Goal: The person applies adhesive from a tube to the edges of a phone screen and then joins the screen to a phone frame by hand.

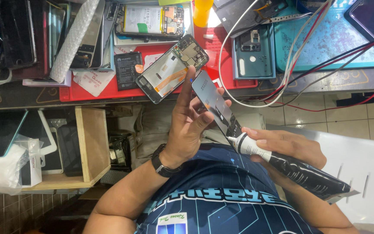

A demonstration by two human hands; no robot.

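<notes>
Head view: the left hand (187,125) holds a thin dark phone panel (215,106) by its edges, fingers curled round it and the thumb at its top corner, so the grip is closed on the panel. The panel is tilted, with its low end pointing at the other hand. The right hand (288,147) squeezes a black glue tube (304,171) with a white neck, fingers wrapped over the top of it. The tube's tip (231,139) touches the low end of the panel, just past the left fingers. A black watch (163,164) sits on the left wrist. Just above the held panel, on a red mat (87,93), lies an open phone frame (172,69) (its insides show, with an orange strip). Beside that frame sits a small black battery (127,70). White, red and black wires (291,78) loop down near the right side of the panel. Below the right hand is a white plastic chair (364,173).
</notes>
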